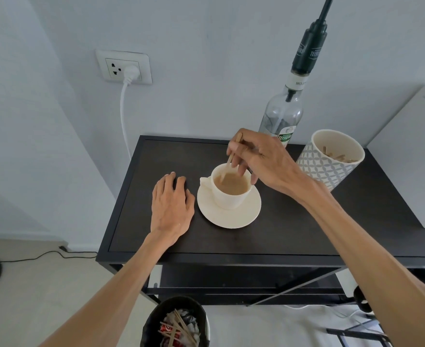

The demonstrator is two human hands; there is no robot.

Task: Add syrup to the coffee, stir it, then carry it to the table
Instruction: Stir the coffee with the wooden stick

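A white cup [227,196] of milky coffee stands on a white saucer [231,216] on a small black table [294,221]. My right hand [261,159] hovers over the cup, pinching a thin wooden stir stick [231,159] whose lower end dips into the coffee. My left hand [171,204] lies flat on the tabletop just left of the saucer, fingers apart, holding nothing. A clear syrup bottle [285,113] with a tall black pump stands at the table's back edge, behind my right hand.
A patterned cup [331,159] holding wooden sticks stands at the back right. A white appliance [417,159] is at the far right. A black bin [176,324] with used sticks sits on the floor below. A wall socket [125,67] has a white cord plugged in.
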